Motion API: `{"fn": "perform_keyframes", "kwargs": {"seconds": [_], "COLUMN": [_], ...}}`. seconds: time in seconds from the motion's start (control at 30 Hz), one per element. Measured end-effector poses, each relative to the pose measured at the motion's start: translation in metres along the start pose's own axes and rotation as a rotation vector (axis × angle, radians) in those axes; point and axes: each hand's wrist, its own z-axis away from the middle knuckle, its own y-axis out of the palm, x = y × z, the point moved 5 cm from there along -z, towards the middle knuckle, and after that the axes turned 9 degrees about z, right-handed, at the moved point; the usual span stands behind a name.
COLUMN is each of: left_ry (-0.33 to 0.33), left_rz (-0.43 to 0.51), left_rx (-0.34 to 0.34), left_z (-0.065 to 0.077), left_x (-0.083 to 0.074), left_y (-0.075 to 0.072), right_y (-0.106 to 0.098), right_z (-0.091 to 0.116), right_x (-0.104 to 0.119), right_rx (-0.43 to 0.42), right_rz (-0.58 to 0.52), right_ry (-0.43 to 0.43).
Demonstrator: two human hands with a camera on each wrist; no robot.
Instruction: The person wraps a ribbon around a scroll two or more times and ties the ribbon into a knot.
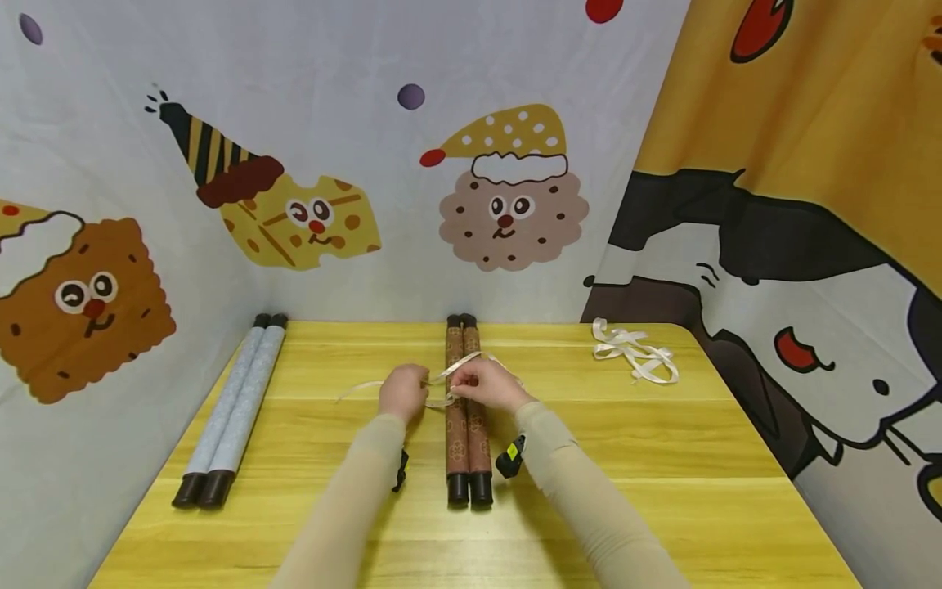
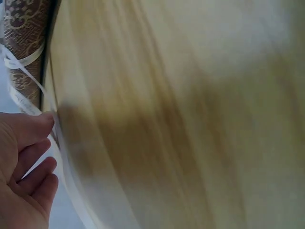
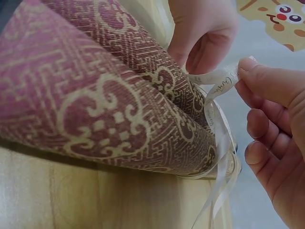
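Nearest the camera, two beige sleeves [image 1: 342, 499], entering from the lower edge of the head view, with a black wrist device [image 1: 511, 456] at each cuff. Centrally on the table [image 1: 706, 491], between the two forearms, two brown patterned rolls [image 1: 458, 429], side by side and touching, dark-capped, pointing away from the person. Around these, somewhat beyond mid-length, a white ribbon [image 3: 221, 83] with printed script, its strands slack between the hands. Just left of the rolls, the left hand [image 1: 403, 394], fingers curled, holding the ribbon at the thumb, with a thin tail trailing leftward. Over the rolls, the right hand [image 1: 491, 384], pinching the ribbon between thumb and forefinger. Farther left, near the table's left edge, two pale blue rolls [image 1: 250, 398], likewise paired and dark-capped, lying aslant. Near the far right corner, a loose ribbon [image 1: 607, 351] in open loops. Behind, a pale cloth [image 1: 353, 123] printed with cartoon biscuits and cheese; at right, an orange cloth [image 1: 706, 123].
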Motion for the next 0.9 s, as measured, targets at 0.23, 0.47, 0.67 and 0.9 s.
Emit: {"fn": "perform_keyframes", "kwargs": {"seconds": [0.23, 0.47, 0.67, 0.9], "left_ry": [-0.014, 0.018, -0.038, -0.074], "left_rz": [-0.078, -0.115, -0.005, 0.138], "left_rx": [-0.001, -0.022, -0.01, -0.04], "left_z": [-0.003, -0.002, -0.001, 0.0], "left_x": [0.003, 0.001, -0.002, -0.003], "left_y": [0.008, 0.004, -0.007, -0.029], "right_y": [0.001, 0.0, 0.0, -0.001], "right_z": [0.001, 0.002, 0.002, 0.003], "right_x": [0.0, -0.002, -0.001, -0.001], "right_rx": [-0.005, -0.007, -0.004, -0.016], "right_rz": [0.022, 0.016, 0.011, -0.006], "right_ry": [0.003, 0.018, 0.003, -0.016]}}
